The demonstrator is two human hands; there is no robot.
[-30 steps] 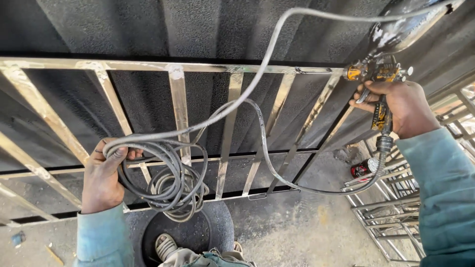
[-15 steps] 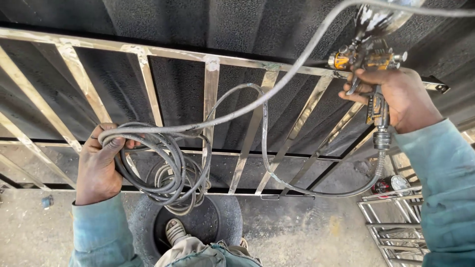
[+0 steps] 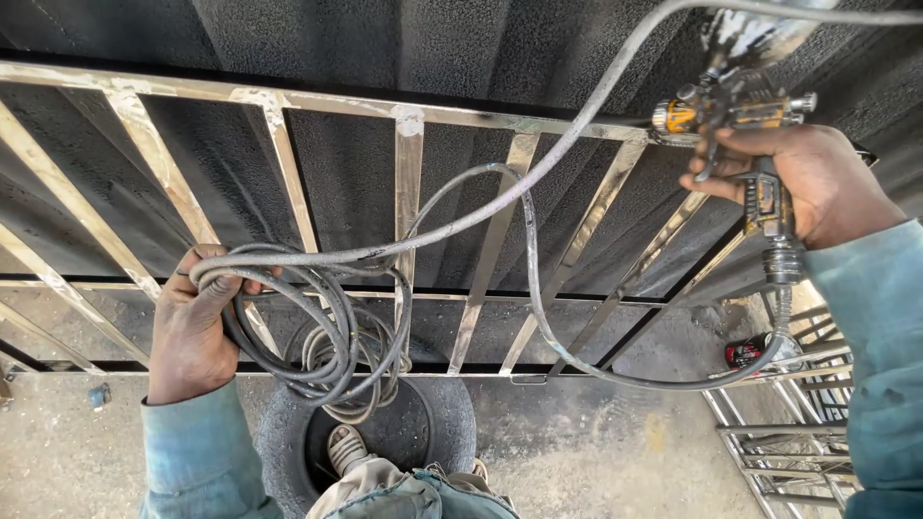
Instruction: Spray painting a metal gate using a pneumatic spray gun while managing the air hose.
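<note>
Spray gun (image 3: 745,135): held upright against the upper right end of the metal grille frame (image 3: 409,192), nozzle pointing toward the frame's top rail. Right hand (image 3: 817,183) is clenched around the gun's handle, with a finger on the trigger. The paint cup above the gun is streaked with pale paint and partly cut off by the picture's edge.

Air hose (image 3: 538,288): runs from the base of the gun handle, sags in a loop in front of the frame's lower rail, then rises across the bars. Left hand (image 3: 192,327) grasps several coils of this hose, gathered in front of the frame's lower left part.

Below the frame, a tyre (image 3: 461,423) lies flat on the dusty ground, with the person's shoe inside it. Smaller metal racks (image 3: 798,442) lie right of the frame's lower corner.
</note>
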